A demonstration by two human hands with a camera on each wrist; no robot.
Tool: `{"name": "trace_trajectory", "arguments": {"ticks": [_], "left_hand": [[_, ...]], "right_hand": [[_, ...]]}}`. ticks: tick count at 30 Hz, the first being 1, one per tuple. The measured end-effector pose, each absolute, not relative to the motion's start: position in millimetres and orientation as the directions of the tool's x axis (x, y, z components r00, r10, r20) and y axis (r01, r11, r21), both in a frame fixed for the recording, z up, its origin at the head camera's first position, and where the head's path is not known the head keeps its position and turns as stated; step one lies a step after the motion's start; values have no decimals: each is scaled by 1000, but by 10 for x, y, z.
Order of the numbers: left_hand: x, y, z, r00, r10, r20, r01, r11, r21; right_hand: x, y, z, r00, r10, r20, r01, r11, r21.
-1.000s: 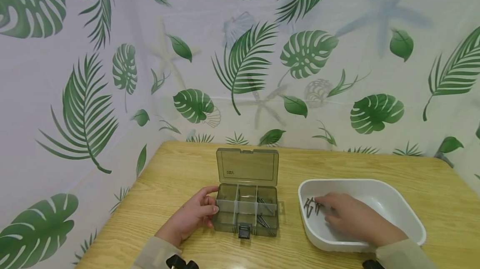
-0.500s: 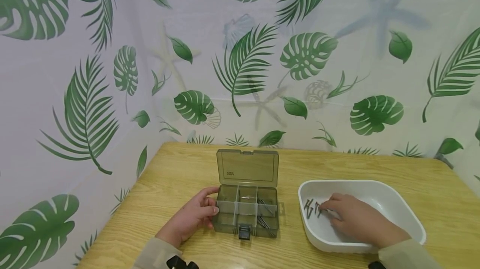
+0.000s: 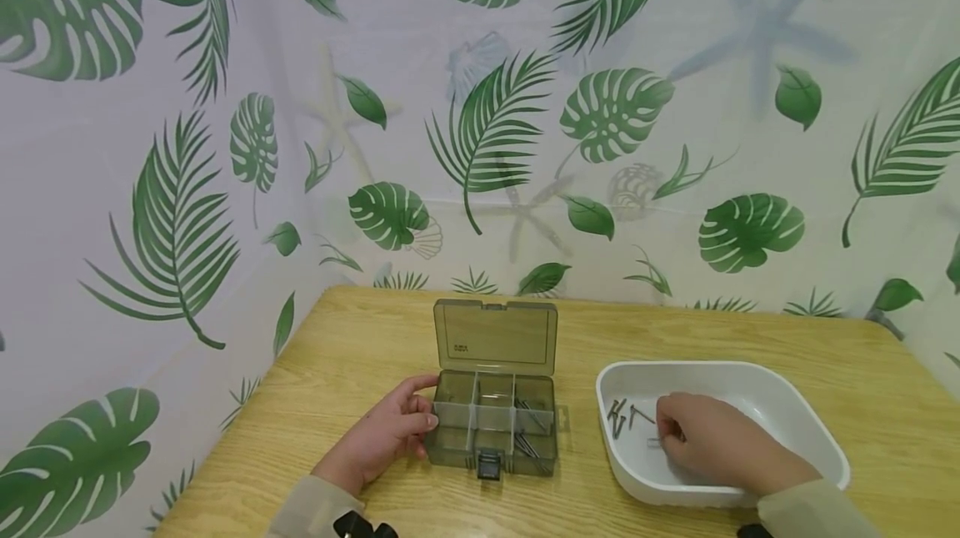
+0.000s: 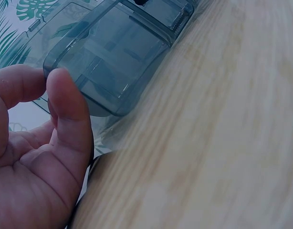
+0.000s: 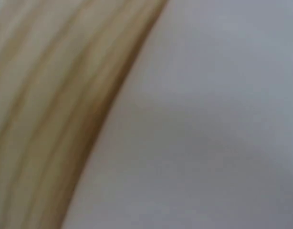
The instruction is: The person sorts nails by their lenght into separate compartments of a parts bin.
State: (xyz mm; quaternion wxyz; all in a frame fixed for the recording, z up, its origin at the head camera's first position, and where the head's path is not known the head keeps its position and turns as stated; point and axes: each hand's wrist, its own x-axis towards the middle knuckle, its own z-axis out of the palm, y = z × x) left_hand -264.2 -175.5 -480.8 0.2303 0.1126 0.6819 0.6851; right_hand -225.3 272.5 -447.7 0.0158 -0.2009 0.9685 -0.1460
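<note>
A smoky see-through compartment box [image 3: 491, 438] stands on the table with its lid [image 3: 495, 338] raised. Dark screws [image 3: 531, 444] lie in its right-hand compartments. My left hand [image 3: 390, 425] grips the box's left side; in the left wrist view the thumb [image 4: 68, 95] presses the box corner opposite the index finger. Inside the white tray [image 3: 787, 404], my right hand [image 3: 708, 438] has its fingers curled, with a short thin metal piece, apparently a screw [image 3: 654, 442], sticking out by the thumb. Several loose screws [image 3: 618, 419] lie at the tray's left end.
Both containers sit on a wood-grain table [image 3: 360, 329], the tray right of the box. A leaf-printed cloth [image 3: 517, 129] hangs behind and to the left. Only blurred white surface and wood grain show in the right wrist view.
My right hand has drawn back slightly rightward from the loose screws, and its fingers have curled in. The left hand stays on the box.
</note>
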Motion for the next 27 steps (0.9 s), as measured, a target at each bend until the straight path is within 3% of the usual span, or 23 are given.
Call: {"name": "trace_trajectory", "arguments": {"ticks": [5, 12, 27], "left_hand": [[-2644, -1756, -4808, -867, 469, -165, -168, 37, 985], [-2636, -1751, -4790, -865, 471, -171, -171, 42, 984], [-2634, -1748, -4795, -865, 473, -167, -167, 42, 985]], "right_hand": [[-2257, 2679, -4390, -938, -343, 57, -342, 881, -328], [-2257, 2644, -4317, -906, -415, 90, -419, 842, -339], [-2248, 2318, -4066, -890, -436, 132, -452, 811, -372]]}}
